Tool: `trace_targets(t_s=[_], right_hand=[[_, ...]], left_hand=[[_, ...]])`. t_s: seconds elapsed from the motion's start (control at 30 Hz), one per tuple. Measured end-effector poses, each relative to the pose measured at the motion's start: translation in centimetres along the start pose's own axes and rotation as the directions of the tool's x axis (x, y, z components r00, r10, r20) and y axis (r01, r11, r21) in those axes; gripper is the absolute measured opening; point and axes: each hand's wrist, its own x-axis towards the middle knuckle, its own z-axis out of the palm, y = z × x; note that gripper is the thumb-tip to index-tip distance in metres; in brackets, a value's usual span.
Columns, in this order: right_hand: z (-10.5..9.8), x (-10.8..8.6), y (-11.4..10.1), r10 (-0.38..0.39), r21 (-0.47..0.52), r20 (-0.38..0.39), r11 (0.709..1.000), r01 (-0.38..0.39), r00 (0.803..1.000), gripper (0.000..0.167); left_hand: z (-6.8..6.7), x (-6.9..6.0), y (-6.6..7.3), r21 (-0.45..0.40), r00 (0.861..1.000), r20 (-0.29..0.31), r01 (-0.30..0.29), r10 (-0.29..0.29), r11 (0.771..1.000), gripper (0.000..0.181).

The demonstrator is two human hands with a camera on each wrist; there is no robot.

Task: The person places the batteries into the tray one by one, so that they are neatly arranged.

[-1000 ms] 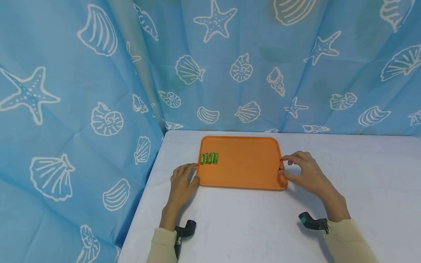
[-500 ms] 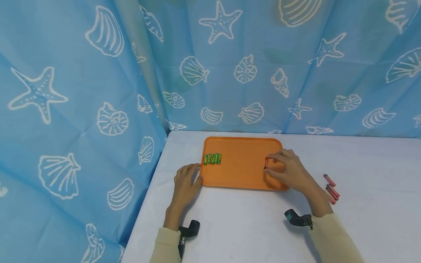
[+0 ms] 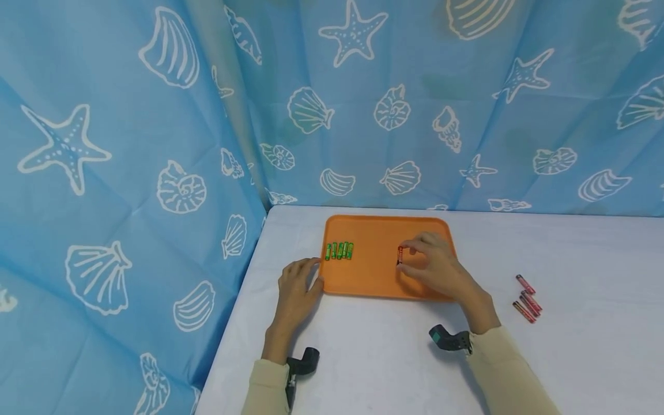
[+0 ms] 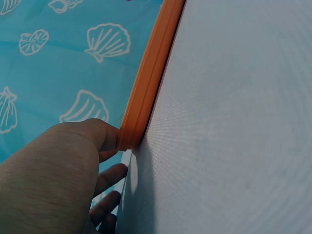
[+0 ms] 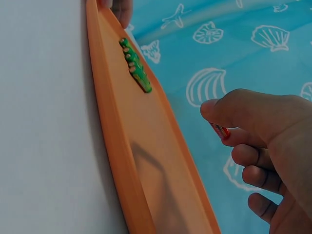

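My right hand (image 3: 438, 265) pinches a red battery (image 3: 400, 255) between thumb and index finger, above the orange tray (image 3: 370, 282). The battery stays raised off the tray floor; in the right wrist view the thumb covers part of it. Several green batteries (image 3: 339, 251) lie side by side in a row at the tray's left end. At the tray's left edge, my left hand (image 3: 298, 293) touches the rim with loosely bent fingers and thumb. The left wrist view shows that thumb against the tray's corner (image 4: 130, 139).
Several more red batteries (image 3: 528, 298) lie on the white tablecloth (image 3: 586, 265) right of the tray. A blue curtain (image 3: 358, 144) with white shell and starfish drawings hangs behind the table and along its left side.
My right hand has carried the red battery leftward, from the tray's right rim to over its right half. The loose red batteries have come into sight. My left hand keeps its place at the rim.
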Motion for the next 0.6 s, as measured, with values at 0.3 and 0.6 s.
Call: trace_targets(t_s=[0.3,0.6], right_hand=[[1.2,1.5,-1.1,0.018,-0.021,0.032,1.0,-0.017,0.999,0.039],[2.6,2.8,-1.7,0.005,-0.013,0.048,1.0,-0.004,0.999,0.041]], left_hand=[[0.1,0.2,-0.2,-0.008,1.0,-0.013,-0.025,0.025,1.0,0.04],[-0.1,0.0,0.1,-0.016,1.0,-0.021,-0.022,0.021,1.0,0.039]])
